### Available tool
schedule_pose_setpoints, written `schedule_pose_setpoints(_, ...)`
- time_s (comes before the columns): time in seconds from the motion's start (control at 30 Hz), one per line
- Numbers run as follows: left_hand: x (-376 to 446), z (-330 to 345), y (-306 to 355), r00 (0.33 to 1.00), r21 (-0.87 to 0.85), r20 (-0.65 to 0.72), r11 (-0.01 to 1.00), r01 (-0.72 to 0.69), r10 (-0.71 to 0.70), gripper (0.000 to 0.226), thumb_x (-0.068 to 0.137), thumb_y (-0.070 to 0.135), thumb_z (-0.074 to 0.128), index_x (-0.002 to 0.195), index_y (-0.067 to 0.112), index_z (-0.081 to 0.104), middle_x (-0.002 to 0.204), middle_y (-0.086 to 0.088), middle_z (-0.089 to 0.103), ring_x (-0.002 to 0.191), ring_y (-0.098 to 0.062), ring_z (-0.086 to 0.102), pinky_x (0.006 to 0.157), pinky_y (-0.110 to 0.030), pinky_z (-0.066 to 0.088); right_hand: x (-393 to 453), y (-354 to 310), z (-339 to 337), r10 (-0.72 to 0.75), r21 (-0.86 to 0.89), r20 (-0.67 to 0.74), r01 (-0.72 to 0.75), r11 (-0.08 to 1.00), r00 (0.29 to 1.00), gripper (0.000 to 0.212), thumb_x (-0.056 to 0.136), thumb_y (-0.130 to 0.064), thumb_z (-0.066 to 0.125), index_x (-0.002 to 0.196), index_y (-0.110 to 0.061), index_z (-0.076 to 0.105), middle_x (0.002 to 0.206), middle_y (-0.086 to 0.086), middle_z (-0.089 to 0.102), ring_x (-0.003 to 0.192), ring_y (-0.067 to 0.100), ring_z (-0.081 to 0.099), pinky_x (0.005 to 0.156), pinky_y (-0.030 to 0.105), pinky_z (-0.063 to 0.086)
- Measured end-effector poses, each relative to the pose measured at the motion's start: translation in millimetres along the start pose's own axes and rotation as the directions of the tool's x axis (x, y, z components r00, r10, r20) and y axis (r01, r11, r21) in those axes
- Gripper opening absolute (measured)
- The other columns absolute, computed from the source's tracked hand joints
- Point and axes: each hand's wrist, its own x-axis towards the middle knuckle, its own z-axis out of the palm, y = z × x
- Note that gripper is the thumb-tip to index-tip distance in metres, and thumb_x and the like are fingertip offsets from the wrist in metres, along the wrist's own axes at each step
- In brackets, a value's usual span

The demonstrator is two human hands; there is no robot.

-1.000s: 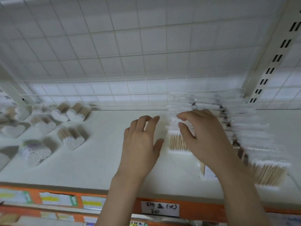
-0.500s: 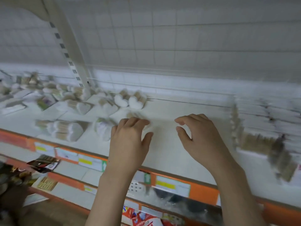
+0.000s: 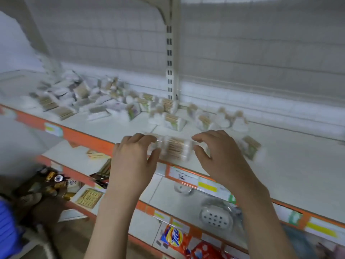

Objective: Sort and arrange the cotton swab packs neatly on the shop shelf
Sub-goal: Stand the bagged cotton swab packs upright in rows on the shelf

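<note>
Left hand: the left hand sits at the front edge of the shelf, fingers curled over the left end of a clear swab pack; it appears to touch that end, though motion blur hides the exact contact.
Right hand: the right hand is on the other side of the same pack, fingers bent and spread, thumb toward the pack's right end; I cannot tell whether it grips or only hovers.
Why both hands: with 1 hand at each end, the pack can be squared and lifted level, so this looks like the start of a pickup or a straightening.
Pack between the hands: it lies flat on the shelf, wooden sticks visible through the wrap, close to the orange shelf lip.
Loose pile: beyond the left hand and further out to its side, a jumbled pile of packs lies tilted and overlapping, evidently unsorted.
Heart-shaped packs: a few heart-shaped packs lie just beyond the right hand's fingertips, near the slotted upright.
Stray pack: 1 more pack lies slanted just outside the right hand.
Progress: early by my judgement; most packs are not lined up.
Below the hands: lower shelves hold a white drain cover and coloured packets.
</note>
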Motion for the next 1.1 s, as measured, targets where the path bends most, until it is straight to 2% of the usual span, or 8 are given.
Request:
schedule_pose_setpoints(0.2, 5.1, -21.3, -65.4, 0.992, 0.027, -0.032, 0.992, 0.123, -0.122, 0.025, 0.083, 0.022, 0.066, 0.106, 0.013, 0.068, 0.106, -0.005, 0.067, 0.102, -0.032, 0.057, 0.083, -0.045, 0.044, 37.7, -45.9, 37.7, -0.072, 0.031, 0.057, 0.070, 0.997, 0.996, 0.024, 0.091, -0.023, 0.052, 0.113, -0.020, 0.062, 0.105, -0.005, 0.063, 0.107, 0.016, 0.048, 0.093, 0.033, 0.037)
schedule_pose_setpoints(0.4, 17.3, -31.6, -114.3, 0.976, 0.074, -0.044, 0.974, 0.214, -0.212, 0.024, 0.084, 0.024, 0.065, 0.106, 0.013, 0.068, 0.105, -0.004, 0.067, 0.100, -0.030, 0.056, 0.084, -0.046, 0.044, 77.3, -73.9, 75.2, -0.125, 0.062, 0.096, 0.119, 0.991, 0.988, 0.025, 0.091, -0.021, 0.052, 0.113, -0.019, 0.062, 0.107, -0.003, 0.063, 0.109, 0.019, 0.049, 0.094, 0.034, 0.037)
schedule_pose_setpoints(0.73, 71.6, -49.8, -190.8, 0.951, 0.173, -0.112, 0.937, 0.304, -0.288, 0.028, 0.088, 0.032, 0.058, 0.113, 0.019, 0.064, 0.112, 0.002, 0.063, 0.108, -0.024, 0.052, 0.089, -0.039, 0.040, 165.6, -113.4, 128.4, -0.228, 0.085, 0.125, 0.218, 0.972, 0.966, 0.029, 0.092, -0.027, 0.050, 0.119, -0.021, 0.059, 0.116, -0.007, 0.060, 0.113, 0.016, 0.047, 0.098, 0.032, 0.036)
schedule_pose_setpoints(0.93, 102.6, -56.9, -226.6, 0.933, 0.159, -0.164, 0.925, 0.345, -0.320, 0.029, 0.088, 0.032, 0.059, 0.114, 0.020, 0.063, 0.111, 0.004, 0.064, 0.109, -0.023, 0.052, 0.090, -0.039, 0.040, 203.3, -137.9, 154.0, -0.289, 0.074, 0.145, 0.281, 0.957, 0.946, 0.030, 0.093, -0.029, 0.049, 0.120, -0.022, 0.058, 0.116, -0.006, 0.060, 0.114, 0.016, 0.047, 0.097, 0.033, 0.037)
schedule_pose_setpoints(1.1, 108.1, -55.8, -262.2, 0.923, 0.128, -0.123, 0.917, 0.379, -0.364, 0.030, 0.087, 0.032, 0.059, 0.113, 0.018, 0.064, 0.107, 0.000, 0.064, 0.105, -0.025, 0.055, 0.088, -0.043, 0.043, 220.0, -149.3, 181.9, -0.260, 0.063, 0.209, 0.253, 0.965, 0.943, 0.032, 0.093, -0.030, 0.049, 0.123, -0.022, 0.056, 0.120, -0.007, 0.058, 0.117, 0.017, 0.046, 0.098, 0.033, 0.038)
